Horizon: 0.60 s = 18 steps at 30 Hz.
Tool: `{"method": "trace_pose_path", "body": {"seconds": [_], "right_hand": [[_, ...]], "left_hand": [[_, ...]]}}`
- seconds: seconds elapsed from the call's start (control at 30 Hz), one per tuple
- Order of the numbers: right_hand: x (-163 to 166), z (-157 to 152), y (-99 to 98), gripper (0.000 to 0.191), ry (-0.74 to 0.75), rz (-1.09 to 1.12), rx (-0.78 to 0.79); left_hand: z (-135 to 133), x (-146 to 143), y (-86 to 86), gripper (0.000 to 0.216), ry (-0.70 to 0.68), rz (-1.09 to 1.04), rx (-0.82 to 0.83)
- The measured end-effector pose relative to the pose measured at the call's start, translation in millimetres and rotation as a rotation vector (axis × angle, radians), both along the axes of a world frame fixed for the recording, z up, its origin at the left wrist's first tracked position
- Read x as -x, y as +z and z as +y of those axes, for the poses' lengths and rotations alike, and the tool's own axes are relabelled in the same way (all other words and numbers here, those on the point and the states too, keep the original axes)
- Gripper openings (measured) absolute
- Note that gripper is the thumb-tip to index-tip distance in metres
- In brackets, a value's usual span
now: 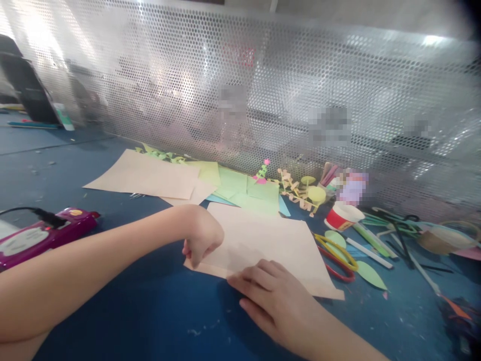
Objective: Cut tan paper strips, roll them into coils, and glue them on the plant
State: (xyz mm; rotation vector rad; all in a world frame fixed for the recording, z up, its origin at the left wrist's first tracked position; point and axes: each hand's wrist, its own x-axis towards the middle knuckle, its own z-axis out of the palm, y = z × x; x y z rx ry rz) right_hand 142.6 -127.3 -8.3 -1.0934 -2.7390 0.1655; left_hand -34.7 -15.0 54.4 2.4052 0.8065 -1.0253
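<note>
Pressing along the near edge of the tan paper sheet [270,240], your right hand [274,296] lies palm down with its fingers stretched out, close together and flat on the paper, gripping nothing. Your left hand [201,235] is curled at the sheet's near left corner, with its fingers closed in a pinch on the edge there. The sheet lies on the blue tabletop [150,311] right in front of you, and a fainter band along its near side suggests a flap turned over. This looks like a fold being set or squared up. A clean crease would call for the flat hand to pin the paper while the pinched corner is lined up. The fold line itself is partly under your hands, so you cannot tell how far it runs. Just right of the sheet are scissors [338,255] with yellow and red handles, green leaf cut-outs [370,275] and a small red-and-white tub [342,215]. Behind the sheet lie green papers [240,188] and more tan sheets [145,175]. A purple device [41,233] with a cable sits at the left. A perforated screen [263,90] closes off the back, and what lies beyond it is blurred. The far-right clutter is too smeared to name.
</note>
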Motion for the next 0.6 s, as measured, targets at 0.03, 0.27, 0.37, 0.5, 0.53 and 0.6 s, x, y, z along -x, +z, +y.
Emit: {"method": "trace_pose_path", "body": {"seconds": [0.03, 0.27, 0.37, 0.5, 0.53, 0.6], "right_hand": [[0.3, -0.3, 0.6, 0.036, -0.002, -0.002, 0.010], [7.0, 1.7, 6.7, 0.035, -0.020, -0.043, 0.061], [11.1, 4.1, 6.2, 0.034, -0.011, -0.048, 0.070], [16.0, 6.8, 4.4, 0.036, -0.012, -0.064, 0.059], [17.2, 7.3, 4.6, 0.035, -0.019, -0.068, 0.061], [19.7, 8.5, 5.9, 0.034, -0.030, -0.070, 0.078]], "left_hand": [[0.3, 0.0, -0.1, 0.023, 0.001, -0.002, 0.000], [6.9, 3.8, 0.8, 0.020, 0.039, -0.036, 0.108], [9.2, 5.0, 1.8, 0.017, 0.070, -0.047, 0.149], [11.6, 5.9, 0.2, 0.016, 0.060, -0.044, 0.160], [12.2, 6.0, -0.4, 0.016, 0.053, -0.040, 0.164], [12.9, 6.2, -1.3, 0.016, 0.047, -0.036, 0.177]]}}
